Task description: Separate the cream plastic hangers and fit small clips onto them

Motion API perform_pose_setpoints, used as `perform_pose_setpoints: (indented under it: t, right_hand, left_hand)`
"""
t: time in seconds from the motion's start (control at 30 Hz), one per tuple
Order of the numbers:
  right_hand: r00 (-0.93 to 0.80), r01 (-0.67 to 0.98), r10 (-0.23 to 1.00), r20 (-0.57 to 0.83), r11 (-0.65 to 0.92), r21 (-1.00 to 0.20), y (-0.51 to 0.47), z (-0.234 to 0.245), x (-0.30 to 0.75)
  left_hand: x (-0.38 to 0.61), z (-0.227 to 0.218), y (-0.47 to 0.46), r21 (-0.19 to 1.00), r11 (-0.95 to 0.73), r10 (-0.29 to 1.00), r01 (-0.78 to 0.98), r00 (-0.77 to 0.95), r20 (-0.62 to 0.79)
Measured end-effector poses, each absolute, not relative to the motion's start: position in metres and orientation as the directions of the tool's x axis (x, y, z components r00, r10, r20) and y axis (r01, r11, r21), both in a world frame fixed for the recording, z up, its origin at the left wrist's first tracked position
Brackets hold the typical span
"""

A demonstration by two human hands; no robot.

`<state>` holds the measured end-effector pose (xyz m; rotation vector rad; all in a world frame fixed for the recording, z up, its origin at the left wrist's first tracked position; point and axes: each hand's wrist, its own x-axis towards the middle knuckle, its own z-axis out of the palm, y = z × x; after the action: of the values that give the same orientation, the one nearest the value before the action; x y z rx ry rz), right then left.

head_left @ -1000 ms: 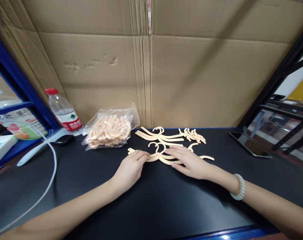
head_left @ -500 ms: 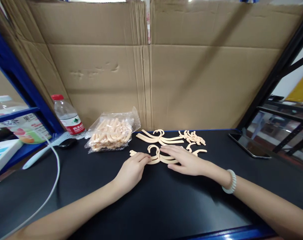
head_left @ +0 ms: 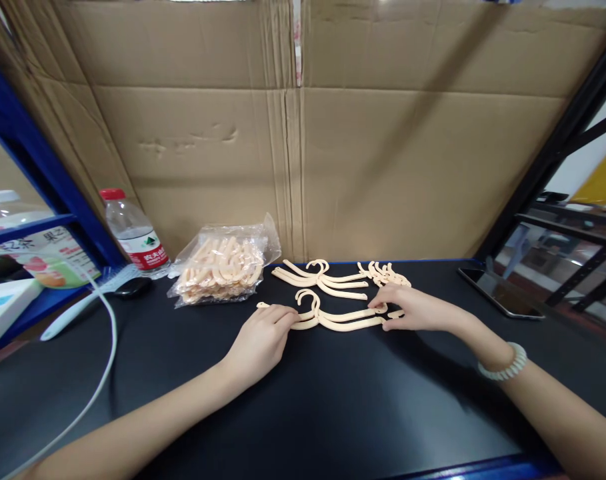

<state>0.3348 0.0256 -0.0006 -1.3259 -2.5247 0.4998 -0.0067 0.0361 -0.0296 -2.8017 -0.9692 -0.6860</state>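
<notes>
Two pale cream plastic hangers (head_left: 350, 322) with curled hooks lie nested on the black table. My left hand (head_left: 263, 337) rests over their left arms, its fingers closed on them and hiding most of that side. My right hand (head_left: 415, 309) is at their right ends, thumb and fingers apart. It partly covers a small loose curved piece (head_left: 397, 314). Just behind lies another group of hanger pieces (head_left: 327, 280) with hooks. A heap of small curved pieces (head_left: 383, 272) sits beyond my right hand.
A clear plastic bag (head_left: 223, 263) full of similar pieces stands back left, near a red-capped water bottle (head_left: 137, 233). A white cable (head_left: 113, 333) crosses the left side. At the right lies a phone-like dark slab (head_left: 500, 293). A cardboard wall (head_left: 383, 167) closes off the back.
My right hand has moved right, from over the hangers' middle to their right ends, uncovering their right arms. My left hand has stayed nearly in place on the left arms.
</notes>
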Motion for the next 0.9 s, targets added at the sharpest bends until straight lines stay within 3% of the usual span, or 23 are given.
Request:
perform_pose_setpoints:
  t: [0.4,0.9]
  right_hand:
    - [-0.489,0.805,0.872,0.020,0.460,-0.375,0.020,0.005,0.326]
    - [-0.485,0.801,0.873,0.040,0.462,-0.380,0.019,0.005,0.326]
  left_hand:
    - [-0.007,-0.010,0.035,-0.023,-0.659,0.721,0.752,0.641,0.264]
    - [-0.041,0.011,0.052,-0.024,-0.552,0.828,0.833,0.552,0.095]
